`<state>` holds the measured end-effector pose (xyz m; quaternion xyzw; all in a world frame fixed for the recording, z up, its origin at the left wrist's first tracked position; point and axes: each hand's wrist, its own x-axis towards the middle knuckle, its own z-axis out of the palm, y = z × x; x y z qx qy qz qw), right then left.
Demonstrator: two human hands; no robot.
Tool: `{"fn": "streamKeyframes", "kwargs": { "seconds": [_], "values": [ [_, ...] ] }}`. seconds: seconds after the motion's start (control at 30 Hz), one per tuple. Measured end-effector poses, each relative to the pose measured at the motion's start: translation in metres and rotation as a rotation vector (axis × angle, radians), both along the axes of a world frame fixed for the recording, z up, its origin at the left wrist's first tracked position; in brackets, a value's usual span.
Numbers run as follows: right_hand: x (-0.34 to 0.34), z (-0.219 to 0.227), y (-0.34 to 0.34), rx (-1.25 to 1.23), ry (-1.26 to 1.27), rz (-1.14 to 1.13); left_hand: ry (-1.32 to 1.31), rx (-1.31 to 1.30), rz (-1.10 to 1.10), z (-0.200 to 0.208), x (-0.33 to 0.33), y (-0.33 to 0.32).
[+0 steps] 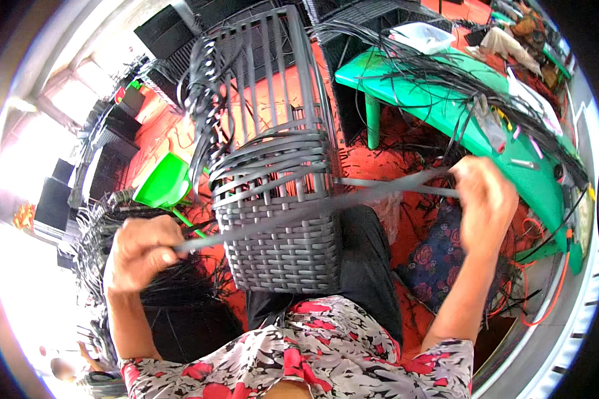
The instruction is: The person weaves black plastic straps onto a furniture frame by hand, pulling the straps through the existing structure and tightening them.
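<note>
A dark grey flat weaving strip [373,195] is stretched between my two hands, blurred in places. My left hand [144,251] is closed on its left end, thumb and fingers pinching it. At the right, my right hand [484,203] grips the other end; its fingers are smeared by motion. Behind the strip, a woven grey panel [283,259] rests against my lap. Its lower part is tightly woven, with looser strips bunched above and bare upright bars at the top. Curled strip ends [203,93] hang along its left side.
A green plastic table [359,73] at the right carries a heap of black strips [432,70] and a white tray [422,38]. A bright green dustpan [164,181] lies at the left on the red floor [156,130]. An orange cable [558,292] curls at the right.
</note>
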<state>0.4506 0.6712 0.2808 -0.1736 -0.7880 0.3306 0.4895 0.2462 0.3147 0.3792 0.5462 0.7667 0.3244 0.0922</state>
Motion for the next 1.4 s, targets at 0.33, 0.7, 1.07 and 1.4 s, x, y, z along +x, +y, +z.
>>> {"fn": "streamKeyframes", "kwargs": {
  "seconds": [0.33,0.7,1.07,1.4],
  "values": [
    [0.021,0.058,-0.092,0.573,-0.273,0.632,0.421,-0.271,-0.115,-0.041,0.069,0.074],
    [0.028,-0.050,-0.034,0.157,-0.438,0.739,0.134,-0.062,-0.243,-0.061,0.052,0.054],
    [-0.003,-0.055,-0.089,0.354,-0.210,0.761,0.061,-0.348,-0.209,-0.072,0.069,0.081],
    [0.002,-0.101,-0.033,-0.021,-0.362,0.745,0.149,-0.517,-0.144,-0.055,0.049,0.086]
  ]
}}
